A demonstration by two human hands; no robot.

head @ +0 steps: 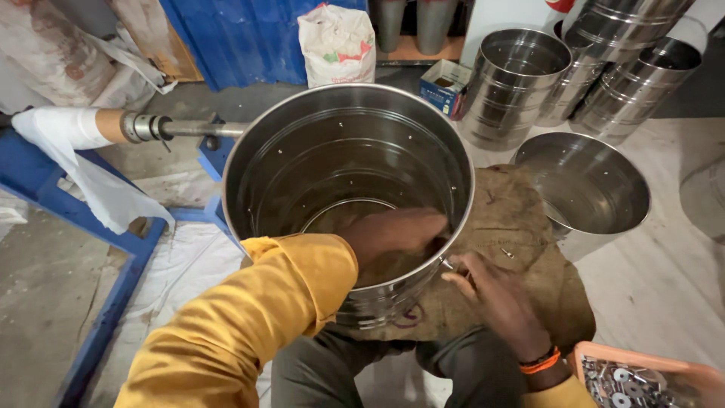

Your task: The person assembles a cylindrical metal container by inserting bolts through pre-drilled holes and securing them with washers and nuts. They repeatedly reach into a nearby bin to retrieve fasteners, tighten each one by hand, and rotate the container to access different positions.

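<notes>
While the steel drum (347,159) is standing on burlap (521,227) at the knees, the left hand (396,236) is reaching inside, fingers spread flat on the wall. The right hand (491,291) is pinching a small rivet (447,264) outside; it should be kept square to its hole.

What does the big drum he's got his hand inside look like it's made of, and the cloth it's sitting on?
The big drum looks like thin sheet steel, probably stainless: bright silver, mirror-like reflections, pressed ribs around the wall. The left hand reaches inside it; the right hand is at its outer rim. The cloth under it looks like jute sacking: coarse brown weave, matte and wrinkled.
</notes>
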